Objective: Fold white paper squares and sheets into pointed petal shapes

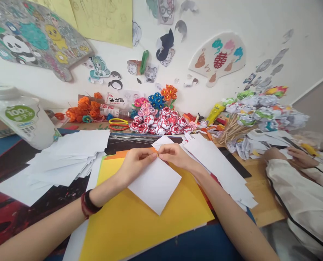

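Observation:
A white square of paper is held over a yellow sheet, one corner pointing toward me. My left hand pinches its far corner between thumb and fingers. From the other side my right hand grips the same corner, its fingertips almost meeting the left ones. Part of the paper's left side is hidden behind my left hand. Just beyond my hands, another white piece of paper lies with one corner showing.
White paper stacks lie left and right. A white bottle stands far left. Red-and-white paper flowers and a bundle of stick-stemmed paper flowers line the wall. A co-worker's white sleeve is at right.

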A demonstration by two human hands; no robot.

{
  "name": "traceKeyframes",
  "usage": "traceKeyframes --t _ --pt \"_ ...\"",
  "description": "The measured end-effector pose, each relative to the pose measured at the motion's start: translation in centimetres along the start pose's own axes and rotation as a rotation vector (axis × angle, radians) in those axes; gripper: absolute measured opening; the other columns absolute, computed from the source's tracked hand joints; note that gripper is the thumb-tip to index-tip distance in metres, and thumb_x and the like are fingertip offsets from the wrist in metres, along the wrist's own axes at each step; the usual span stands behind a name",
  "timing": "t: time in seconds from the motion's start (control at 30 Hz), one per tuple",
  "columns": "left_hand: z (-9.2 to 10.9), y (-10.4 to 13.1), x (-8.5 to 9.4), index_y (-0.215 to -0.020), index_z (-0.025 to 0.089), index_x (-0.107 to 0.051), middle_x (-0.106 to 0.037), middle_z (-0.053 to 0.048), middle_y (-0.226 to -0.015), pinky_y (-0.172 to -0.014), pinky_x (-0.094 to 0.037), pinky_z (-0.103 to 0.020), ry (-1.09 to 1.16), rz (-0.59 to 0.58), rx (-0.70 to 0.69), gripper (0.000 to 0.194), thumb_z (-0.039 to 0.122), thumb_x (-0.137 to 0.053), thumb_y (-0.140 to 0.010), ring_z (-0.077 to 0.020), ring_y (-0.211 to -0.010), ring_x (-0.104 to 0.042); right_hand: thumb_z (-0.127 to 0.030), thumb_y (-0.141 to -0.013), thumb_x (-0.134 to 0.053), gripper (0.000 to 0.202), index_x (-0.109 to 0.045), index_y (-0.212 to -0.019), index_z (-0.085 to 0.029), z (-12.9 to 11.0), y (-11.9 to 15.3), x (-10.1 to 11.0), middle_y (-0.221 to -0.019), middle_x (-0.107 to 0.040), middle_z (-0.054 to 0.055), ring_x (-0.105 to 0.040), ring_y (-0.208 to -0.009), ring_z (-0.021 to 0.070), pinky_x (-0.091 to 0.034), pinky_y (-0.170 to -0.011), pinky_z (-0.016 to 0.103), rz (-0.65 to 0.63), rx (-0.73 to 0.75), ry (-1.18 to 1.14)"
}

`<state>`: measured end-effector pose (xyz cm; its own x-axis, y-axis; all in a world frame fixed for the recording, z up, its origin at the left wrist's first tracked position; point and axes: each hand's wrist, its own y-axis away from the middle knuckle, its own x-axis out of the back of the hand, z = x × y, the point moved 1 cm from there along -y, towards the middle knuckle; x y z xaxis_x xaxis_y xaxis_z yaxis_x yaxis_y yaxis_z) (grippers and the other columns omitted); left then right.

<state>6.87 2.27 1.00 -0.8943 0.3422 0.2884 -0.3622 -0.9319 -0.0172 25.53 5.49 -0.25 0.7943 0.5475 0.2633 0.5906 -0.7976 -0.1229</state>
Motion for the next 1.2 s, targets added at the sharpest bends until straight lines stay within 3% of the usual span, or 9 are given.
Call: traceKeyframes --t 0.2,0.53,0.63,0.73,0.83,0.9,1.0,1.1,1.2 --pt "0.1 -0.1 0.1 -0.075 0.013 -0.065 -0.06 -0.001 -0.067 -0.048 -0.034 -0.02 0.091 0.017 0.054 0.034 0.046 -0.059 -0.079 -0.0112 -0.058 -0.05 -0.03 -0.082 -0.057 0.018 -0.059 -0.073 -0.014 0.1 0.1 0.0 -0.068 -0.052 -0.002 -0.044 -0.06 0.0093 -0.033 -0.055 0.022 -0.03 -0.011 0.021" --pt "0.4 0.2 0.0 -0.073 0.013 -0.069 -0.062 -0.002 -0.067 -0.049 -0.035 -0.021 0.11 0.08 0.06 0.034 0.046 -0.064 -0.074 -0.0116 -0.057 -0.051 -0.021 -0.071 -0.055 0.014 -0.057 -0.06 -0.014 -0.2 0.1 -0.1 -0.05 -0.045 -0.005 -0.039 -0.046 0.0069 -0.028 -0.044 0.02 -0.003 -0.066 -0.017" --pt "0.4 -0.7 2.8 -0.072 0.013 -0.068 -0.06 0.0 -0.064 -0.046 -0.035 -0.02 0.186 0.278 0.046 0.03 0.043 -0.071 -0.069 -0.0104 -0.053 -0.05 -0.022 -0.071 -0.057 0.015 -0.058 -0.059 -0.014 -0.2 0.4 1.1 -0.049 -0.048 -0.004 -0.041 -0.042 0.007 -0.03 -0.041 0.02 -0.008 -0.061 -0.04" --pt "0.3 -1.6 6.9 -0.075 0.014 -0.067 -0.059 0.001 -0.062 -0.042 -0.034 -0.02 0.364 0.662 -0.013 0.027 0.037 -0.076 -0.064 -0.0092 -0.049 -0.047 -0.02 -0.071 -0.057 0.015 -0.058 -0.057 -0.014 -0.1 0.7 2.5 -0.048 -0.051 -0.002 -0.044 -0.041 0.008 -0.032 -0.039 0.02 0.038 -0.072 -0.06" --pt "0.1 -2.1 9.0 -0.075 0.016 -0.064 -0.056 0.002 -0.059 -0.041 -0.035 -0.019 0.416 0.744 -0.036 0.027 0.039 -0.075 -0.066 -0.0094 -0.048 -0.047 -0.026 -0.078 -0.058 0.018 -0.06 -0.064 -0.014 -0.2 0.5 2.8 -0.057 -0.055 0.0 -0.05 -0.048 0.0095 -0.038 -0.043 0.02 0.217 -0.054 -0.128" --pt "0.0 -2.1 8.4 -0.075 0.016 -0.064 -0.056 0.002 -0.058 -0.039 -0.035 -0.019 0.424 0.712 -0.021 0.029 0.041 -0.075 -0.065 -0.0091 -0.046 -0.047 -0.036 -0.085 -0.058 0.024 -0.064 -0.078 -0.014 -0.4 0.3 2.1 -0.068 -0.059 0.002 -0.056 -0.057 0.0111 -0.045 -0.053 0.023 0.217 -0.043 -0.148" --pt "0.1 -1.8 5.8 -0.078 0.015 -0.063 -0.056 0.003 -0.058 -0.04 -0.034 -0.018 0.428 0.627 0.01 0.032 0.04 -0.076 -0.063 -0.0073 -0.044 -0.045 -0.049 -0.089 -0.053 0.038 -0.065 -0.092 -0.013 -0.7 0.1 0.7 -0.08 -0.063 0.005 -0.06 -0.064 0.0127 -0.049 -0.063 0.027 0.089 -0.042 -0.147" --pt "0.1 -1.4 3.7 -0.081 0.015 -0.062 -0.058 0.003 -0.057 -0.041 -0.034 -0.017 0.436 0.548 0.031 0.035 0.041 -0.077 -0.062 -0.0083 -0.046 -0.048 -0.051 -0.086 -0.058 0.039 -0.063 -0.083 -0.013 -0.8 0.0 0.1 -0.078 -0.062 0.005 -0.059 -0.064 0.0129 -0.048 -0.064 0.028 0.034 -0.036 -0.147" --pt "-0.2 -1.3 3.2 -0.084 0.016 -0.062 -0.057 0.003 -0.055 -0.04 -0.03 -0.017 0.367 0.504 0.041 0.035 0.044 -0.074 -0.066 -0.0083 -0.044 -0.047 -0.048 -0.081 -0.066 0.036 -0.062 -0.074 -0.013 -0.5 0.1 0.4 -0.069 -0.061 0.003 -0.058 -0.062 0.0124 -0.046 -0.064 0.026 0.072 -0.051 -0.12"
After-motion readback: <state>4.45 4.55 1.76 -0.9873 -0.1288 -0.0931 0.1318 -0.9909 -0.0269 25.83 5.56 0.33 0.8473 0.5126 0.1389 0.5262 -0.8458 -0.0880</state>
